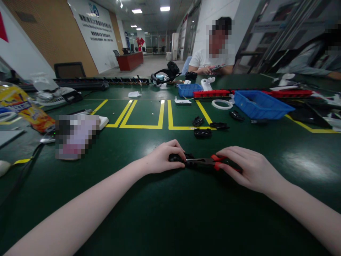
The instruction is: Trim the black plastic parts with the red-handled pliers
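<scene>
My left hand [167, 156] is closed on a small black part [175, 158] just above the green table. Most of that part hides behind my fingers, so its exact kind does not show. My right hand [246, 165] grips long-nose pliers [206, 161] by their red handles. The plier jaws point left and meet the black part at my left fingertips; whether they clamp it I cannot tell. Beyond my hands lie several loose black parts, among them one nearest piece [203, 133] and a tangled-looking one [198, 121].
A large blue bin [262, 105] and a smaller blue bin [189, 90] stand farther back, near a white ring [222, 104]. At left are a bottle [25, 106] and a blurred-out phone [77, 137]. Opposite sits a person [213, 58] holding something; another person is at far right.
</scene>
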A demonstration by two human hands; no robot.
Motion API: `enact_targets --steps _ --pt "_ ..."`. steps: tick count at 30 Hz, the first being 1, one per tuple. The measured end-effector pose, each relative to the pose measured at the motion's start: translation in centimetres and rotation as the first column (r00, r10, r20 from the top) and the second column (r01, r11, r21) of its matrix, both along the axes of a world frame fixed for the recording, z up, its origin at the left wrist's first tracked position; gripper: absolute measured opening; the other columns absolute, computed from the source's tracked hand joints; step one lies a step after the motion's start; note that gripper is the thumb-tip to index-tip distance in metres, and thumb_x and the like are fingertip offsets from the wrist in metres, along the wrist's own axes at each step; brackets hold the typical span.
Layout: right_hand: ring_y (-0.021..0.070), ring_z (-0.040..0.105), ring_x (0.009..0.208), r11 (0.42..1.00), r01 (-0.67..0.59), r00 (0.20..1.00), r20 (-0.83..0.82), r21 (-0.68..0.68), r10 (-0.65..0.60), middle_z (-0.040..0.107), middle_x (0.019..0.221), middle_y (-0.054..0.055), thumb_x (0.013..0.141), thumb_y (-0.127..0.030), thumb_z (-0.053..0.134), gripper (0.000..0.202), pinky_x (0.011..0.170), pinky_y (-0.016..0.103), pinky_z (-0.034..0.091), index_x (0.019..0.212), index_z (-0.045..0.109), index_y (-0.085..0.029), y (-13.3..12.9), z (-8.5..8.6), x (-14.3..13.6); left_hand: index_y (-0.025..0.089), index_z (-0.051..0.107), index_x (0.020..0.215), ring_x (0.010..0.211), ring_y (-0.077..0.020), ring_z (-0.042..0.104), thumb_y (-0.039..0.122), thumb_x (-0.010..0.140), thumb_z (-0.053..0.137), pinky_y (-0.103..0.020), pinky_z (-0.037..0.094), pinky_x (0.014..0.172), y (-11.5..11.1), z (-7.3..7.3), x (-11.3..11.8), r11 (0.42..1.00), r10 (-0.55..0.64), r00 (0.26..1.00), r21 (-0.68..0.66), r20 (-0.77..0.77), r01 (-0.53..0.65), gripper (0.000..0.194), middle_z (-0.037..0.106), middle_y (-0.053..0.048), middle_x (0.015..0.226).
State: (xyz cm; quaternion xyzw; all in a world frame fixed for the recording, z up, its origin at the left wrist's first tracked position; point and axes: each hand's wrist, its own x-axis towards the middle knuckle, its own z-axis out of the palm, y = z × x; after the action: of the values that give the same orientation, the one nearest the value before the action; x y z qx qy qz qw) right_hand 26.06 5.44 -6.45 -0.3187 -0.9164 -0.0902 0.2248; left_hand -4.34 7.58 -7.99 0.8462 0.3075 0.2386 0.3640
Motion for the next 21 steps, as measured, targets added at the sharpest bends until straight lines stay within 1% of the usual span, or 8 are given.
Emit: enact_targets --steps 3,7,12,17,21 --pt "0.02 0.07 0.077 1.0 -0.021 1.0 0.003 0.007 0.021 0.073 0.091 0.008 0.094 -0.029 0.052 0.019 0.065 0.032 0.057 0.103 0.065 -0.019 0.4 -0.2 0.4 0.019 0.071 0.098 0.105 -0.0214 0.06 0.023 0.086 0.073 -0.041 0.05 0.095 0.1 0.1 0.0 1.0 -0.002 1.0 0.008 -0.001 0.002 0.013 0.057 -0.006 0.111" --pt "0.022 0.07 0.078 1.0 -0.021 1.0 -0.023 0.018 0.021 0.074 0.092 0.007 0.093 -0.027 0.052 0.019 0.065 0.035 0.057 0.103 0.067 -0.021 0.9 -0.3 1.0 0.019 0.07 0.099 0.103 -0.0212 0.06 0.025 0.086 0.073 -0.04 0.05 0.092 0.1 0.0 0.0 0.999 -0.013 1.0 0.037 0.002 0.013 0.015 0.056 -0.006 0.11" --pt "0.0209 0.07 0.079 0.998 -0.029 1.0 0.008 0.046 0.029 0.074 0.093 0.01 0.095 -0.022 0.049 0.021 0.067 0.033 0.057 0.103 0.067 -0.015 1.1 -0.3 1.0 0.018 0.069 0.099 0.102 -0.0208 0.059 0.026 0.087 0.072 -0.038 0.051 0.09 0.1 0.1 -0.1 0.999 -0.02 1.0 0.041 -0.005 0.02 0.015 0.055 -0.006 0.111" --pt "0.0201 0.07 0.078 0.993 -0.04 0.999 0.017 0.107 0.039 0.074 0.093 0.01 0.095 -0.02 0.047 0.021 0.068 0.032 0.057 0.102 0.066 -0.015 1.4 -0.7 1.1 0.018 0.069 0.099 0.101 -0.0204 0.059 0.026 0.087 0.072 -0.038 0.051 0.09 0.2 0.1 -0.2 0.998 -0.033 0.999 0.054 0.007 0.032 0.015 0.055 -0.006 0.111" --pt "0.0203 0.071 0.078 0.993 -0.054 0.999 0.009 0.106 0.054 0.073 0.093 0.011 0.096 -0.023 0.046 0.022 0.067 0.032 0.057 0.103 0.065 -0.014 1.4 -1.1 1.1 0.018 0.07 0.098 0.102 -0.0203 0.06 0.024 0.086 0.074 -0.039 0.05 0.092 0.4 -0.1 -0.1 0.997 -0.026 1.0 0.067 -0.005 0.026 0.014 0.055 -0.005 0.11"
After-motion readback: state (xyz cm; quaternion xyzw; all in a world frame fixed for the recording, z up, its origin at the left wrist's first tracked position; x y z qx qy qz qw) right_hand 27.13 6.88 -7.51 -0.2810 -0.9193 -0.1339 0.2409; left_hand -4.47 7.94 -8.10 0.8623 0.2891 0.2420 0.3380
